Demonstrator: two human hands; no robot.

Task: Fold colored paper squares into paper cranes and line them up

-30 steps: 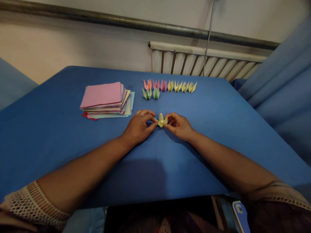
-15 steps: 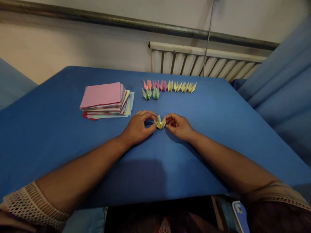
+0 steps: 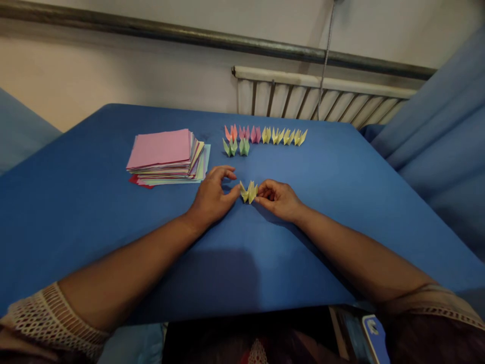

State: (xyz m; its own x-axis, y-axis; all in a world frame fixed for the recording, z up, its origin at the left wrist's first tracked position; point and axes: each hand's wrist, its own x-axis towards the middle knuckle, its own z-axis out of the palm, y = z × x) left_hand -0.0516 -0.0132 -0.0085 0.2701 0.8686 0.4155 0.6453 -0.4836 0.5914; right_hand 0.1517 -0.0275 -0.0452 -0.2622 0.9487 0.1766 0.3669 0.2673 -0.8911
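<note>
A yellow paper crane (image 3: 249,192) stands in the middle of the blue-covered table. My right hand (image 3: 279,199) pinches its right wing between thumb and fingertips. On the other side, my left hand (image 3: 215,194) has its thumb and fingers apart, the thumb tip close to the crane's left wing; whether they touch I cannot tell. Farther back stand more folded cranes: an orange one (image 3: 231,133), two pink ones (image 3: 255,134) and several yellow ones (image 3: 278,135) in a row, with two green ones (image 3: 244,146) in front.
A thick stack of coloured paper sheets (image 3: 159,149) lies on the blue tablecloth (image 3: 303,242), left of the cranes. Behind the table are a radiator (image 3: 280,93) and a pipe along the wall (image 3: 189,38). A blue curtain (image 3: 439,116) hangs at the right.
My left hand has let go of the crane's left side and its fingers have spread back to the left. The crane has turned slightly in my right hand.
</note>
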